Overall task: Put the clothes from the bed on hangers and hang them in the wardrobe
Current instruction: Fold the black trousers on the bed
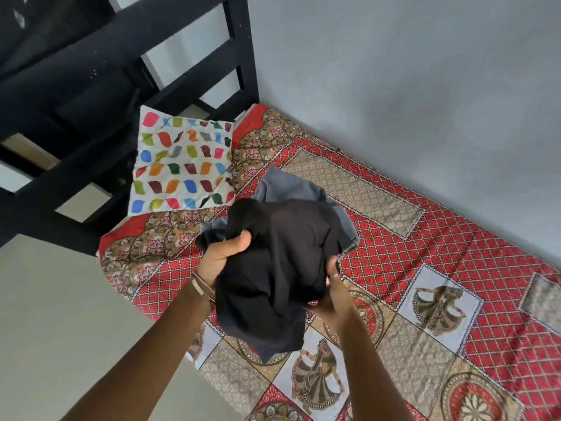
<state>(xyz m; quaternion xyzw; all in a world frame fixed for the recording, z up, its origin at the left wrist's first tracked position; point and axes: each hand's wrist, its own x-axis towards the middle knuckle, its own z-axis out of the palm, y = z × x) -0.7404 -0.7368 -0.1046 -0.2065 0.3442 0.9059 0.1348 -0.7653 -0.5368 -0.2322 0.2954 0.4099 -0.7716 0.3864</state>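
At centre frame, your left hand (223,256) grips the bunched black garment (279,268) from its left side, thumb on top; your right hand (332,294) pinches its lower right edge. Behind it, a grey garment (291,186) lies on the patterned bedsheet (425,268). Toward the upper left, a multicoloured pillow (182,165) rests against the black bed frame (91,86).

A plain black cloth garment (279,262) overlies a grey one (285,189); the bedsheet (409,256) is red-checked with dancers; the white pillow (182,165) bears multicoloured leaf shapes.
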